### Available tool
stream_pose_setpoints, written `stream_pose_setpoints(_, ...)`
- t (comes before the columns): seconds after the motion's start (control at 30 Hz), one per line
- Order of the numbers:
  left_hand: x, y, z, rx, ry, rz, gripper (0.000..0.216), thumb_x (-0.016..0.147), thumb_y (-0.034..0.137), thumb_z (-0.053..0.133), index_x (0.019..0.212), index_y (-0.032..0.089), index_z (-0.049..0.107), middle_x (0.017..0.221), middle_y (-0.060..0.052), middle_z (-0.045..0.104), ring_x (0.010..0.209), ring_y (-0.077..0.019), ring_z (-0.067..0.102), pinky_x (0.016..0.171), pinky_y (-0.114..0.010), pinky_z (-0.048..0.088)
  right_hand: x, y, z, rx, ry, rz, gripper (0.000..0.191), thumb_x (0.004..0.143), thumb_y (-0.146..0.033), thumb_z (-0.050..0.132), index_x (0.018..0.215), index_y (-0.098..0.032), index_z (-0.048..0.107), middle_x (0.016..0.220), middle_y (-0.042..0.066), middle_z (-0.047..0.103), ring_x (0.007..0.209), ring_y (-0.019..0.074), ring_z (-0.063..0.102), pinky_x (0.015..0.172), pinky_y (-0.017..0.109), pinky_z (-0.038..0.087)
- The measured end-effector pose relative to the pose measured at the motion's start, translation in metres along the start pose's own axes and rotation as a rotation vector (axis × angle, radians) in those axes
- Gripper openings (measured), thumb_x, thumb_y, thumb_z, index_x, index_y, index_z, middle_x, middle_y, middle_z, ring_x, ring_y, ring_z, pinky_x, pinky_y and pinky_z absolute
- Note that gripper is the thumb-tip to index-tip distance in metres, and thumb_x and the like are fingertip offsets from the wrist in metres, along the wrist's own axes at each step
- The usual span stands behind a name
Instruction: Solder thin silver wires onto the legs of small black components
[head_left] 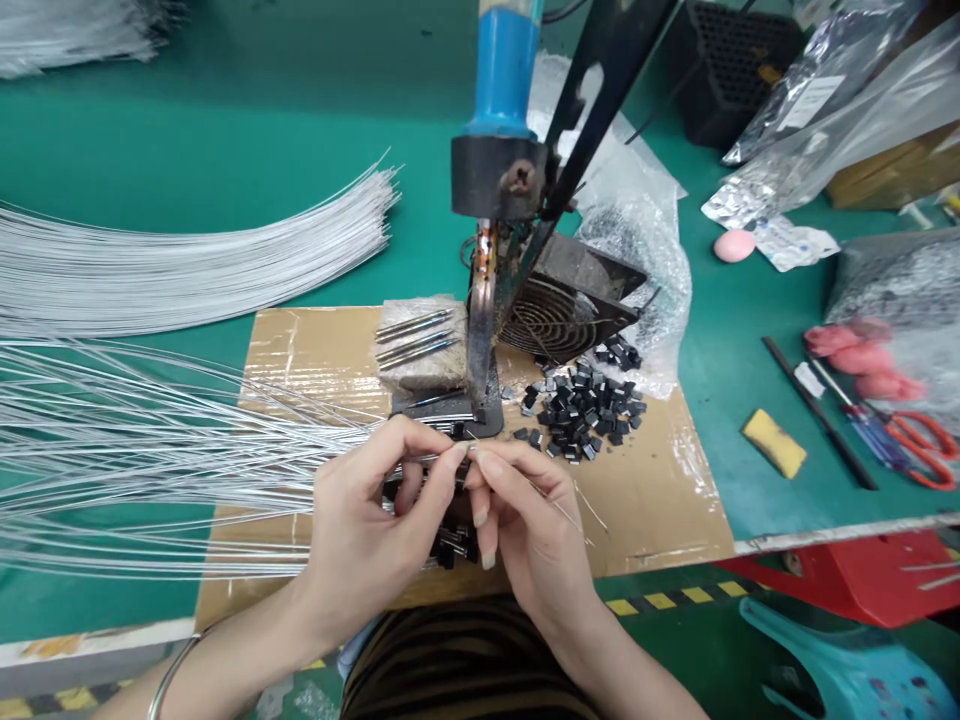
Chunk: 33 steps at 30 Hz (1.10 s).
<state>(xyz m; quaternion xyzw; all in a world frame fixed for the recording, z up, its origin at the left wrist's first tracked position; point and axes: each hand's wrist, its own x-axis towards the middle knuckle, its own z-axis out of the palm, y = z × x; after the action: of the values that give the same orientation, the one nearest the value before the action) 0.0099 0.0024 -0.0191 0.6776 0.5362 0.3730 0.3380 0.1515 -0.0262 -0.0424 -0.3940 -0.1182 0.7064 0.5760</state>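
Observation:
My left hand [382,500] is closed in a pinch, thumb against forefinger; what lies between these fingertips is too small to make out. Touching it tip to tip, my right hand [536,510] pinches a thin wire [559,507] that trails out toward the lower right. Just above the fingertips hangs the soldering iron [481,330], blue-handled and pointing down from a black stand arm [600,90]. Grey cables [322,440] run from the left to beneath my left hand. Small black connector pieces [454,545] show below the hands, partly hidden.
Black connector pieces [589,410] lie heaped on the cardboard [660,510], beside a fan [559,310]. Metal tips [416,340] rest on a pale block. A cable bundle [187,270] lies left; a yellow sponge [775,443] and red-handled scissors [926,450] lie right.

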Motion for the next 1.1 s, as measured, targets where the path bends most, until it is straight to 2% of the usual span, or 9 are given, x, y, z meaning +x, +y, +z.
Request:
stream_pose_setpoints(0.2, -0.001, -0.001, 0.002, -0.012, -0.006, -0.039, 0.011, 0.097, 0.018, 0.067, 0.087, 0.022, 0.069, 0.070, 0.004, 0.070, 0.057, -0.0098, 0.061, 0.052, -0.021, 0.046, -0.001, 0.006, 0.003, 0.004, 0.018, -0.016, 0.009, 0.089, -0.030, 0.083, 0.088, -0.022, 0.086, 0.064, -0.003, 0.069, 0.041, 0.0045, 0.056, 0.036, 0.010, 0.051)
stream_pose_setpoints(0.33, 0.001, -0.003, 0.001, -0.014, 0.002, -0.105, 0.009, 0.096, 0.024, 0.068, 0.087, 0.022, 0.070, 0.069, 0.003, 0.069, 0.055, -0.0106, 0.058, 0.050, -0.022, 0.043, -0.003, -0.004, -0.013, -0.178, -0.005, -0.108, 0.020, 0.097, -0.040, 0.074, 0.101, -0.025, 0.087, 0.081, 0.003, 0.076, 0.060, 0.0116, 0.069, 0.040, 0.016, 0.057)
stream_pose_setpoints(0.4, 0.002, -0.003, 0.000, -0.011, 0.008, -0.136, 0.008, 0.094, 0.025, 0.069, 0.088, 0.022, 0.071, 0.066, 0.003, 0.067, 0.052, -0.0096, 0.054, 0.049, -0.022, 0.040, -0.005, -0.016, -0.026, -0.379, 0.052, -0.253, 0.025, 0.101, -0.042, 0.068, 0.104, -0.026, 0.086, 0.088, 0.005, 0.077, 0.065, 0.0133, 0.070, 0.043, 0.019, 0.058)
stream_pose_setpoints(0.53, 0.005, -0.001, -0.002, -0.040, -0.006, -0.160, 0.006, 0.093, 0.025, 0.070, 0.091, 0.021, 0.074, 0.070, 0.002, 0.069, 0.050, -0.0083, 0.052, 0.050, -0.021, 0.041, -0.004, -0.040, -0.049, -0.964, 0.296, -0.585, 0.011, 0.096, -0.026, 0.075, 0.101, -0.025, 0.085, 0.089, 0.002, 0.074, 0.058, 0.0101, 0.062, 0.051, 0.025, 0.053)
stream_pose_setpoints(0.63, 0.006, -0.001, -0.002, -0.039, -0.024, -0.165, 0.008, 0.093, 0.026, 0.069, 0.089, 0.020, 0.074, 0.066, 0.002, 0.066, 0.049, -0.0085, 0.049, 0.048, -0.022, 0.038, 0.002, -0.046, -0.058, -1.362, 0.268, -0.746, 0.009, 0.093, -0.021, 0.076, 0.100, -0.021, 0.082, 0.080, 0.002, 0.070, 0.069, 0.0157, 0.060, 0.064, 0.032, 0.053)
stream_pose_setpoints(0.7, 0.006, -0.001, -0.002, -0.030, -0.029, -0.166, 0.010, 0.093, 0.026, 0.069, 0.087, 0.020, 0.073, 0.064, 0.002, 0.064, 0.049, -0.0088, 0.048, 0.047, -0.022, 0.036, 0.006, -0.044, -0.059, -1.519, 0.212, -0.809, 0.010, 0.093, -0.019, 0.077, 0.102, -0.019, 0.080, 0.078, 0.002, 0.068, 0.073, 0.0181, 0.059, 0.073, 0.036, 0.054)
stream_pose_setpoints(0.9, 0.003, -0.004, -0.001, -0.031, -0.023, -0.171, 0.009, 0.093, 0.026, 0.070, 0.088, 0.020, 0.074, 0.067, 0.001, 0.066, 0.051, -0.0098, 0.051, 0.049, -0.023, 0.038, 0.012, -0.039, -0.056, -1.618, 0.140, -0.822, 0.013, 0.096, -0.020, 0.075, 0.109, -0.018, 0.077, 0.086, 0.005, 0.071, 0.083, 0.0211, 0.060, 0.079, 0.035, 0.053)
stream_pose_setpoints(1.0, 0.002, -0.007, -0.001, -0.038, -0.012, -0.152, 0.009, 0.094, 0.027, 0.070, 0.088, 0.021, 0.074, 0.068, 0.001, 0.066, 0.052, -0.0097, 0.051, 0.049, -0.023, 0.038, 0.014, -0.038, -0.056, -1.638, 0.144, -0.808, 0.007, 0.096, -0.016, 0.072, 0.102, -0.019, 0.076, 0.085, 0.004, 0.071, 0.084, 0.0206, 0.060, 0.078, 0.034, 0.052)
stream_pose_setpoints(1.1, 0.003, -0.007, -0.001, -0.040, -0.012, -0.141, 0.010, 0.094, 0.028, 0.070, 0.088, 0.021, 0.073, 0.062, 0.003, 0.061, 0.049, -0.0091, 0.046, 0.047, -0.023, 0.034, 0.014, -0.036, -0.056, -1.607, 0.204, -0.761, 0.003, 0.093, -0.017, 0.074, 0.093, -0.020, 0.073, 0.077, 0.000, 0.065, 0.078, 0.0185, 0.060, 0.075, 0.033, 0.052)
